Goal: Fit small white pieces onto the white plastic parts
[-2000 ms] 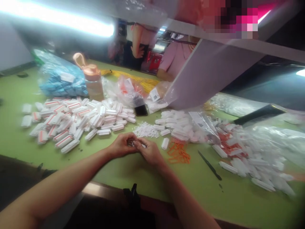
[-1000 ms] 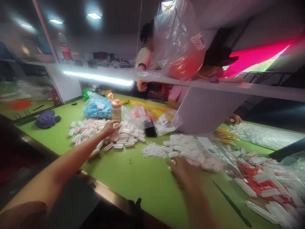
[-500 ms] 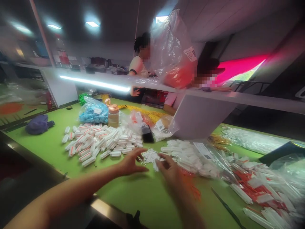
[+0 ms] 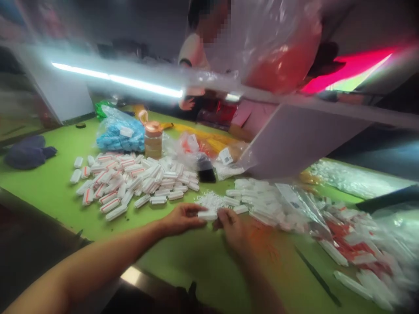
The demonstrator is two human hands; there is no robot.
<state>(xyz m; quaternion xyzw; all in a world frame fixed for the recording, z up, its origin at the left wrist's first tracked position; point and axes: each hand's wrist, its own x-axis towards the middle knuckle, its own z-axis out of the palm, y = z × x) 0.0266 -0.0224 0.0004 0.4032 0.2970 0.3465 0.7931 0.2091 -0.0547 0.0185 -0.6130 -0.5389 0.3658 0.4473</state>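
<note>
Between my two hands is a white plastic housing [image 4: 207, 215], a small oblong piece held level just above the green table. My left hand [image 4: 183, 218] pinches its left end between thumb and fingers. At its right end, the fingertips of my right hand [image 4: 231, 224] are closed on it. Right behind it lies a heap of tiny white parts [image 4: 211, 199]. To the left spreads a pile of white housings [image 4: 131, 181], several with red strips. More white housings [image 4: 258, 200] lie to the right, partly under a clear bag [image 4: 303, 207].
Behind the piles stand a blue-filled bag [image 4: 119, 135], a drink bottle [image 4: 153, 141] and a dark phone [image 4: 206, 169]. Tweezers [image 4: 317, 274] lie at right near red pieces [image 4: 347, 240]. A slanted grey panel [image 4: 304, 139] and a lit shelf [image 4: 114, 80] border the table [image 4: 183, 270]. A person [image 4: 193, 56] stands beyond.
My hands have come together on a white housing; before, the left was spread apart and the right held a small white piece near the heap. The camera view has tilted down.
</note>
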